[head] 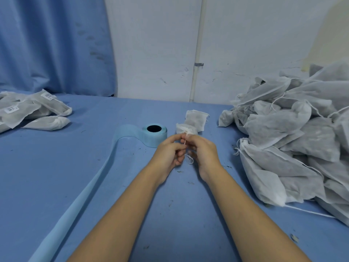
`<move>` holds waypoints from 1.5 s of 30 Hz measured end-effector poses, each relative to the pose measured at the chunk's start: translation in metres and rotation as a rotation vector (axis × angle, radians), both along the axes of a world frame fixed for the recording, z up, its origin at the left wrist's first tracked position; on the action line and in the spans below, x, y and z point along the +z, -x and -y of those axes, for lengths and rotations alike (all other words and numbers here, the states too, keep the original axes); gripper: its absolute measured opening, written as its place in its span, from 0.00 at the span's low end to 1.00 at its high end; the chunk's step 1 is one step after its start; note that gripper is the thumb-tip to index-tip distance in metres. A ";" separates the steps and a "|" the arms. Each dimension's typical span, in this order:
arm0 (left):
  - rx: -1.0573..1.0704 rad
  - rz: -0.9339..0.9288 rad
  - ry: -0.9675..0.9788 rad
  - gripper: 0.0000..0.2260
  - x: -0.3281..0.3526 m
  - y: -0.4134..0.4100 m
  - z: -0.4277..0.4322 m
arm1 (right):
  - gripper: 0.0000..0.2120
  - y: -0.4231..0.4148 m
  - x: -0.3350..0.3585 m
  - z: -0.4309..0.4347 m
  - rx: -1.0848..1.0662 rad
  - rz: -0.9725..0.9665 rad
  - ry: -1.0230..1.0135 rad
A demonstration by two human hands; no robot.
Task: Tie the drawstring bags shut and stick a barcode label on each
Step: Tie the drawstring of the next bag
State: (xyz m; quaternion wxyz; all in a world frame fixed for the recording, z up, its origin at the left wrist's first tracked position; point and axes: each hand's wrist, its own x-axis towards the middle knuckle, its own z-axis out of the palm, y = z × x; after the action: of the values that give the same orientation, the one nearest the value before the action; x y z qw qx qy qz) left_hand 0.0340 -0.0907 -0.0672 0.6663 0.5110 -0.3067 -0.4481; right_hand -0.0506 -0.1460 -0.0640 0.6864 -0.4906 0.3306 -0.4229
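- Head view: the left hand [168, 150] and right hand [204, 151] meet mid-desk [90, 167], fingers of both pinching the white drawstring [190, 160] of a small bag [186, 129] lying just beyond them.
- The label roll [155, 136] sits just left of that bag.

A small white non-woven drawstring bag [184, 129] lies mid-table, its thin white cord [189, 159] trailing nearward. A pale-blue label roll [155, 136] stands just left. Untied bags [294, 140] heap right; labelled bags [34, 110] lie far left.

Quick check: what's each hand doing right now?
Left hand: closed, pinching the white drawstring of the small bag.
Right hand: closed, pinching the same drawstring.
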 end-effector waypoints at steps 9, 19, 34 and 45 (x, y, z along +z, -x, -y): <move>-0.036 -0.058 -0.072 0.16 0.005 0.002 0.002 | 0.05 0.002 -0.001 0.007 -0.036 0.143 -0.209; 0.357 1.282 -0.251 0.09 -0.012 -0.005 -0.005 | 0.07 0.002 -0.008 0.013 -0.014 0.030 -0.016; 0.303 1.539 0.044 0.14 -0.012 0.004 0.001 | 0.09 0.008 -0.018 0.004 -0.389 -1.068 1.020; 0.162 0.488 0.236 0.07 -0.002 0.011 0.004 | 0.20 0.008 -0.017 -0.003 -0.433 -0.741 1.116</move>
State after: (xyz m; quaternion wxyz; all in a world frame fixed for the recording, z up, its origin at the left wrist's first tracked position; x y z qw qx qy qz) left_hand 0.0225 -0.0949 -0.0687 0.6612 0.5457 -0.4662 -0.2184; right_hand -0.0583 -0.1425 -0.0812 0.0749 -0.8043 0.3666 -0.4616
